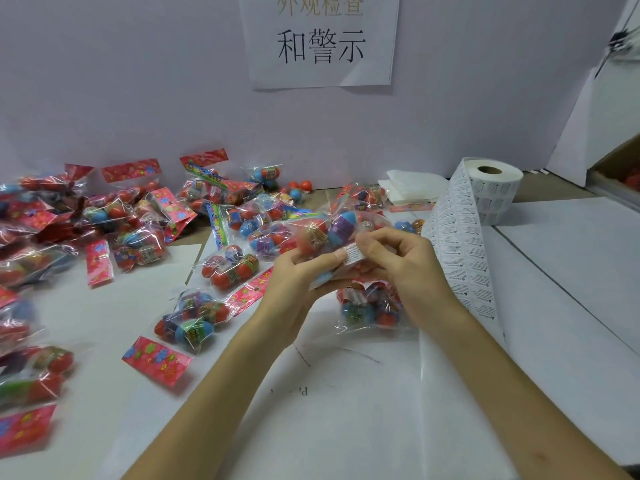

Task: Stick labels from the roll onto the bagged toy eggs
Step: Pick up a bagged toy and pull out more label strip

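My left hand [294, 284] holds one bag [327, 233]; my right hand [407, 259] pinches a label [354, 254] on it. More bags [131, 216] lie left, the roll [495, 188] behind right.

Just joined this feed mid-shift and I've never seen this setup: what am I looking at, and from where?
No machine here: these are a person's two bare hands, seen from one camera worn on their head, looking down. The left hand holds a bag of toy eggs above the table; the right hand pinches a white label against it. More bags lie scattered on the left. The roll stands at right, its strip trailing toward the person. A paper sign hangs on the wall.
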### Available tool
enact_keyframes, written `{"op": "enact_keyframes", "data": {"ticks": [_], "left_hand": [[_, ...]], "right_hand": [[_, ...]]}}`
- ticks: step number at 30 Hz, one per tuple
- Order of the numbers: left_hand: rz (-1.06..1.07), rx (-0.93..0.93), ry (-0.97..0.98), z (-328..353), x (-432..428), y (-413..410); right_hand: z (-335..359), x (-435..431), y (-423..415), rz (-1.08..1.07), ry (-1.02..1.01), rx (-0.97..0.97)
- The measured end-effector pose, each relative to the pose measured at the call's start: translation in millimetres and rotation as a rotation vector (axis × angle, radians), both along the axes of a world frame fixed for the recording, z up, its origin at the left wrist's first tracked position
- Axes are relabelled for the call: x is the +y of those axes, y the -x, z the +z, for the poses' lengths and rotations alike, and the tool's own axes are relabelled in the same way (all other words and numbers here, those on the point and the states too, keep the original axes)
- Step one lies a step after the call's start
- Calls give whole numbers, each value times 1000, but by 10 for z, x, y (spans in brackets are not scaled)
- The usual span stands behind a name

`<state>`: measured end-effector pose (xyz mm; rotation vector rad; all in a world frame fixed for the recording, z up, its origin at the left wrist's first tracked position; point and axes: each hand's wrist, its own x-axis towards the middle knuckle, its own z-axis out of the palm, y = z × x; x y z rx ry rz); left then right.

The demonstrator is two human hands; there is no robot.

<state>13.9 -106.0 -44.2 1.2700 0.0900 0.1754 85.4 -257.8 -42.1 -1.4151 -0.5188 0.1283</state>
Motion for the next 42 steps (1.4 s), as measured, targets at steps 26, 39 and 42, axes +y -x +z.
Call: {"op": "enact_keyframes", "data": {"ticks": [26,39,42], "left_hand": [[-81,21,-15,-23,11,3],[-120,65,60,4,48,-9],[-124,77,64,8,58,-6]], "right_hand": [[-67,-22,-46,-24,99,-2],[14,-70,-56,121,-36,178],[-3,-53,-54,110,-22,169]]}}
